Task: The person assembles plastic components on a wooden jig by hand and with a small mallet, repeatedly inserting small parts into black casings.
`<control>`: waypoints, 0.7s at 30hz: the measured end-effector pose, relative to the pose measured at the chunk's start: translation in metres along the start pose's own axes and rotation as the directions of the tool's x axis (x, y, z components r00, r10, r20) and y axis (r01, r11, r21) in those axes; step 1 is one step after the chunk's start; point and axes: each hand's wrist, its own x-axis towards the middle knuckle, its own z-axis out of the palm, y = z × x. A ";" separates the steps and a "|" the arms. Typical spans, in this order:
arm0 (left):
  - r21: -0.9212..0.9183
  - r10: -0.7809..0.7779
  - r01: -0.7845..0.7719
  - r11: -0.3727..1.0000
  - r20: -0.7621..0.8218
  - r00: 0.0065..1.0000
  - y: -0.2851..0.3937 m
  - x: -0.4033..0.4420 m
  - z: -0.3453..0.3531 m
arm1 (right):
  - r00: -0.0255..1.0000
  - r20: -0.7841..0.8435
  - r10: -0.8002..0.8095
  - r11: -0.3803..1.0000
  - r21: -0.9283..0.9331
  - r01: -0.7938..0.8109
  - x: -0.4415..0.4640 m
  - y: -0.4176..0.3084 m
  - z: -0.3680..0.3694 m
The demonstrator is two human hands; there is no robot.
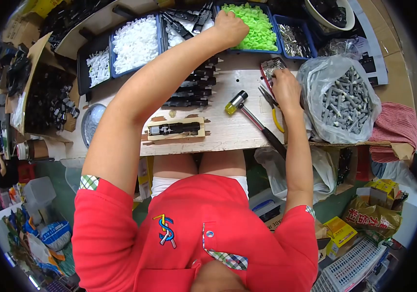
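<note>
My left hand [232, 30] reaches across to the left edge of a blue bin of bright green plastic pieces [256, 29]. Its fingers are curled in, and what they hold, if anything, is hidden. At a small red tray of metal pins [269, 68], my right hand [286, 87] has its fingertips bent together over the pins; I cannot make out a piece in them. Close to the right hand lie yellow-handled pliers [272, 109] and a hammer [252, 117] with a yellow-and-black head. A black part [175, 128] rests in a wooden fixture [151, 137] near the bench's front edge.
Bins of white pieces [136, 45] and metal pieces [293, 40] line the back. Several black assemblies [189, 92] lie in a row under my left forearm. A plastic bag of grey parts [347, 102] stands at right, a cardboard box of black parts [48, 102] at left.
</note>
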 end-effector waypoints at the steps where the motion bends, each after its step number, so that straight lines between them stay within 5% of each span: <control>1: 0.005 0.001 -0.001 1.000 0.000 1.000 -0.001 0.001 0.001 | 1.000 0.015 0.008 1.000 0.010 -0.009 0.001 0.000 0.002; 6: -0.004 0.046 -0.046 0.999 0.078 0.996 0.003 0.002 -0.006 | 1.000 0.004 0.000 1.000 0.019 0.000 0.004 0.001 -0.002; 7: -0.010 0.079 -0.079 0.997 -0.027 0.996 0.004 0.000 -0.001 | 1.000 -0.003 -0.023 1.000 0.020 0.023 0.005 0.001 -0.002; 12: -0.070 0.080 -0.083 0.994 -0.046 0.996 0.000 0.002 0.004 | 0.999 -0.045 -0.005 0.998 0.060 0.008 0.005 0.005 -0.004; 15: -0.140 0.079 -0.095 0.986 -0.114 0.990 -0.005 0.004 0.008 | 0.997 -0.070 0.039 0.987 0.155 -0.028 0.002 0.008 -0.006; 17: -0.352 -0.043 -0.009 0.936 -0.139 0.989 -0.012 0.005 0.006 | 0.993 -0.090 0.070 0.956 0.292 -0.041 0.001 0.011 -0.006; 18: -0.488 -0.081 -0.018 0.873 -0.180 0.980 -0.015 0.000 -0.005 | 0.992 -0.091 0.090 0.928 0.368 -0.050 0.000 0.012 -0.007; 20: -0.921 -0.310 0.199 0.334 0.092 0.946 -0.012 -0.018 -0.031 | 0.987 -0.100 0.124 0.873 0.484 -0.061 -0.004 0.009 -0.015; 21: -0.984 -0.297 0.116 0.135 0.071 0.952 -0.009 -0.035 -0.043 | 0.983 -0.098 0.157 0.801 0.594 -0.069 -0.007 0.005 -0.021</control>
